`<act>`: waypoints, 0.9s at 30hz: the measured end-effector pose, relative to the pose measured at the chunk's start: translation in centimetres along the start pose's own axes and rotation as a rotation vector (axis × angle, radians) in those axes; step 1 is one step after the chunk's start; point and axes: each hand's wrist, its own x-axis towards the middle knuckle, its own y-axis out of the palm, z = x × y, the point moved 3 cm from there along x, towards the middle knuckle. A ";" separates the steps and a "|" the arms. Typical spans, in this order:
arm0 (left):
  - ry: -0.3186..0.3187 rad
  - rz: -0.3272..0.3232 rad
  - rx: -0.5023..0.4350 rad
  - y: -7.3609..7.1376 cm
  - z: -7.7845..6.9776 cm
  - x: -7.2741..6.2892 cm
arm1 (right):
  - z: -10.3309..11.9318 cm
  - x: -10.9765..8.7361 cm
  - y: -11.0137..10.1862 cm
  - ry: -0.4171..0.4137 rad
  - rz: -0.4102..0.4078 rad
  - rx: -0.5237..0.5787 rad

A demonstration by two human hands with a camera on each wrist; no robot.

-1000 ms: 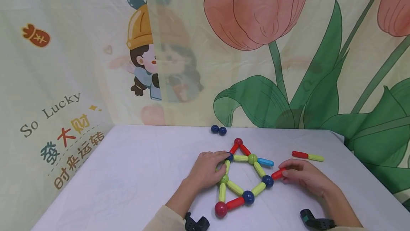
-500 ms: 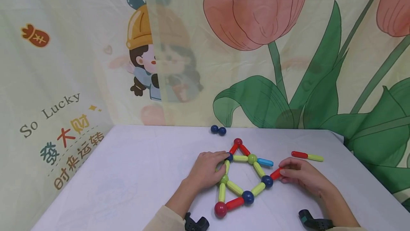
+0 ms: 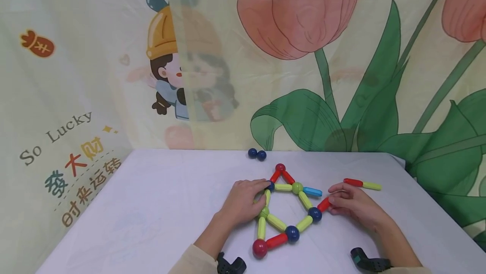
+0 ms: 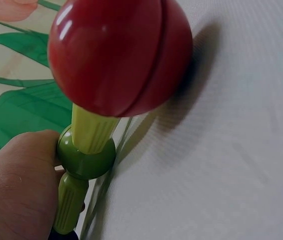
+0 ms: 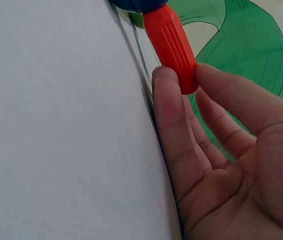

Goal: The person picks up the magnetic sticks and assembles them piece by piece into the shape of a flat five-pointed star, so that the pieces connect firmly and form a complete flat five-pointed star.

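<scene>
A flat figure of magnetic rods and balls lies on the white table [image 3: 159, 219]. My left hand [image 3: 243, 202] holds its left side, fingers over a dark blue ball [image 3: 271, 185] and thumb close to a green ball [image 3: 264, 212]. In the left wrist view, a large red ball [image 4: 121, 55] hides part of the rods beyond it. My right hand [image 3: 353, 204] pinches the outer end of a red magnetic rod [image 5: 170, 47] between thumb and fingertips. The rod's other end meets the blue ball [image 3: 314, 214] at the figure's right corner.
Two loose dark blue balls [image 3: 257, 154] sit at the table's back edge. Behind the right hand lie a red rod [image 3: 353, 182] and a yellow-green rod [image 3: 371, 185], end to end. A blue rod [image 3: 312, 191] juts right from the figure, near the right fingers.
My right hand has shifted slightly left and back, and the red rod now angles more steeply from the blue ball. The left hand stays in place; the head view has drifted a little.
</scene>
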 end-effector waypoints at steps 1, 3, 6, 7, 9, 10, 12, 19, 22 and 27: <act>0.000 -0.001 0.000 0.0 0.0 0.0 | 0.0 0.0 0.1 -0.002 -0.005 -0.010; -0.002 -0.003 0.003 0.0 0.0 -0.1 | 0.1 0.1 0.2 -0.003 -0.022 -0.025; -0.003 -0.003 0.004 0.0 0.0 -0.1 | 0.1 0.2 0.3 -0.007 -0.044 -0.035; -0.003 -0.003 0.003 -0.1 0.0 -0.1 | 0.1 0.2 0.4 -0.006 -0.052 -0.033; 0.000 -0.003 0.003 -0.1 0.0 -0.1 | 0.2 0.2 0.4 -0.002 -0.065 -0.031; 0.001 -0.003 0.002 -0.1 0.0 -0.1 | 0.2 0.2 0.5 -0.001 -0.067 -0.032; 0.005 -0.007 0.006 -0.1 0.1 0.0 | 0.3 0.2 0.6 0.003 -0.074 -0.039; 0.006 -0.021 0.003 0.1 0.1 0.0 | 1.6 0.1 0.8 -0.004 -0.153 -0.211; 0.005 -0.020 0.002 0.1 0.2 0.1 | 2.5 -0.1 0.9 -0.036 -0.221 -0.293; 0.002 -0.012 -0.006 0.2 0.2 0.1 | 4.7 -0.1 1.6 -0.101 -0.298 -0.318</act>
